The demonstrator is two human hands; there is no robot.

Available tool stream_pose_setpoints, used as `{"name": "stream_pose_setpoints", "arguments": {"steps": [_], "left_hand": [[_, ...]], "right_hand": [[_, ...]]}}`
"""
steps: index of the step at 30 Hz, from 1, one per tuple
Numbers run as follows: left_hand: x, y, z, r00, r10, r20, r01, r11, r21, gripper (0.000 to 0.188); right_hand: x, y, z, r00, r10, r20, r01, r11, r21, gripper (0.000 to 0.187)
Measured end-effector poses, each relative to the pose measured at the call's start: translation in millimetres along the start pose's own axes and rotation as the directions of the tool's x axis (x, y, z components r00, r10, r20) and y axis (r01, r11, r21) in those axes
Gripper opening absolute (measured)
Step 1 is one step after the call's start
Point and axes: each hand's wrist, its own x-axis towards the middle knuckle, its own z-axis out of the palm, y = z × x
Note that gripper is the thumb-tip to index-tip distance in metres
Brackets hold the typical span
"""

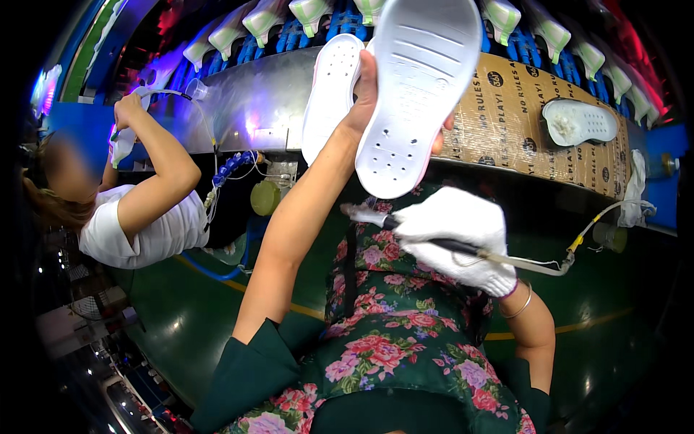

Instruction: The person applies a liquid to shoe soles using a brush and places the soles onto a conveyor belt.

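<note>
From the head camera I'm looking down at the left hand [376,101], bare and raised, fingers wrapped round two white moulded shoe soles held together — the larger white sole with ridges and small holes [412,94] faces me, thumb pressed on its left edge, and the second white perforated sole [329,90] sits just behind it to the left. Both are held up in front of the curved metal conveyor edge [246,101]. Lower down, the right hand [455,235] wears a white fabric glove and is closed around a thin black-handled brush tool [405,228], bristle tip pointing left, just below the toe of the larger sole but not touching it. A pale tube [535,266] runs from the tool's rear out to the right, up to a yellow fitting [580,242]. On that wrist there's a thin bangle [522,304]. Below the hands I see a green floral apron [390,340] — it fills the lower middle. On the belt's brown printed cardboard sheet [506,108] lies another white sole with a blob on it [578,121], well apart from the held pair. At the left, a co-worker in a white shirt [144,231] raises a hand toward the belt. Along the top runs a row of white-and-green shoe lasts [549,29] on blue holders.
</note>
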Motion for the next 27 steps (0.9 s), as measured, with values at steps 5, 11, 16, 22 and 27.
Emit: {"name": "stream_pose_setpoints", "arguments": {"steps": [5, 11, 16, 22, 27], "left_hand": [[8.2, 2.7, 15.5, 0.951, -0.25, -0.181, 0.274, 0.953, 0.127, 0.105], [12.2, 6.6, 5.8, 0.887, -0.345, -0.307, 0.451, 0.789, 0.418, 0.095], [19.8, -1.6, 1.5, 0.908, -0.31, -0.283, 0.412, 0.786, 0.461, 0.088], [31.8, 1.4, -23.4, 0.993, -0.069, -0.101, 0.094, 0.959, 0.269, 0.08], [59.3, -18.1, -34.9, 0.984, 0.16, 0.073, -0.156, 0.986, -0.052, 0.073]], "right_hand": [[-2.0, 18.0, 0.8, 0.971, -0.241, -0.006, 0.215, 0.878, -0.428, 0.03], [2.3, 5.8, -10.0, 0.997, -0.062, 0.044, 0.067, 0.991, -0.115, 0.023], [1.9, 7.2, -10.0, 0.982, -0.137, 0.127, 0.17, 0.938, -0.303, 0.025], [1.1, 4.1, -29.9, 0.993, 0.101, 0.057, -0.081, 0.955, -0.285, 0.022], [-32.9, 27.4, -55.9, 0.678, 0.544, -0.494, -0.307, 0.82, 0.483, 0.021]]}}
